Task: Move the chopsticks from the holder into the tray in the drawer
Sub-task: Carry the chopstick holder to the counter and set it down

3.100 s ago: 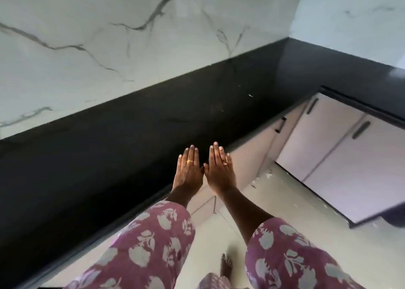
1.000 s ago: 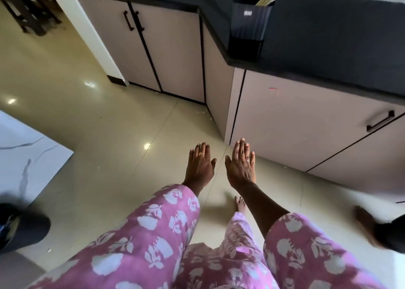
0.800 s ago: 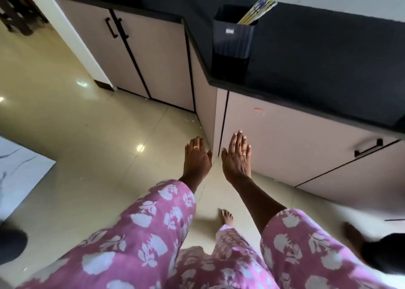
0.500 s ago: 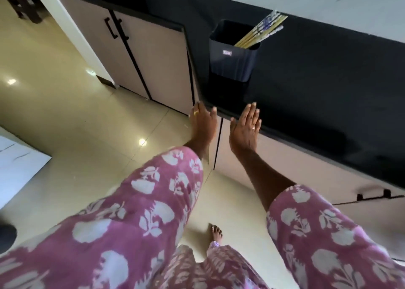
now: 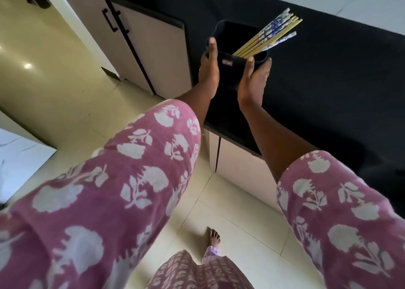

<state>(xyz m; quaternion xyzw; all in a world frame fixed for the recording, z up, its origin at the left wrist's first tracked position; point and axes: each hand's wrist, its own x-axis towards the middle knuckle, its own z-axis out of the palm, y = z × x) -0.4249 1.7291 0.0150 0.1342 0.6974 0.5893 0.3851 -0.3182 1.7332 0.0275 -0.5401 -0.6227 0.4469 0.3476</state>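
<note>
Left hand (image 5: 209, 74) and right hand (image 5: 252, 81) cover the holder (image 5: 232, 64) sides.

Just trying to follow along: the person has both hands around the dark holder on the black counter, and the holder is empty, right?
Not quite. The holder is not empty: a bundle of chopsticks leans out of it to the right, as the head view shows. The rest holds: the left hand and right hand flank the dark holder on the black counter.
</note>
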